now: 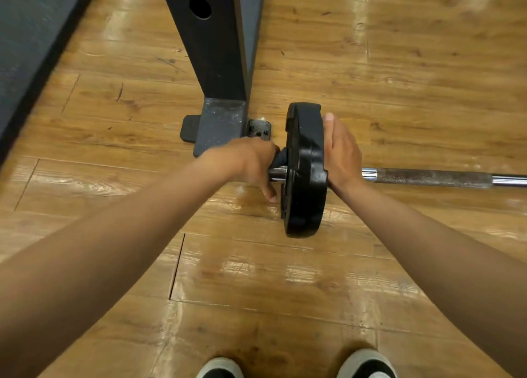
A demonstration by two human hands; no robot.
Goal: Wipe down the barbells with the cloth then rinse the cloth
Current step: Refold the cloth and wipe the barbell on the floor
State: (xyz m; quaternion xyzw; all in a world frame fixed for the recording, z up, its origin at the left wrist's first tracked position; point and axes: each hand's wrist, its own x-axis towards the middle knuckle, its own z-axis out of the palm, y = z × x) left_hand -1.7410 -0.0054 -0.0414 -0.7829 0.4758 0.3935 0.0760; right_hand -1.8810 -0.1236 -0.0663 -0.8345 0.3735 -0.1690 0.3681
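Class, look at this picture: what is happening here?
A person crouches over a barbell lying on a wooden floor. The left hand holds a dark cloth against the bar's end beside the black weight plate, while the right hand rests flat against the plate's other face, steadying it.

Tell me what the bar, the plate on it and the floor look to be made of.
Bar: metal, likely chromed steel; mirror-bright ends, with a dull, speckled, perhaps knurled or rusty middle stretch.
Plate: black with a soft sheen; rubber-coated or painted iron, cannot tell which.
Floor: glossy wood-look planks with grain, seams and glare; real wood or laminate is unclear.
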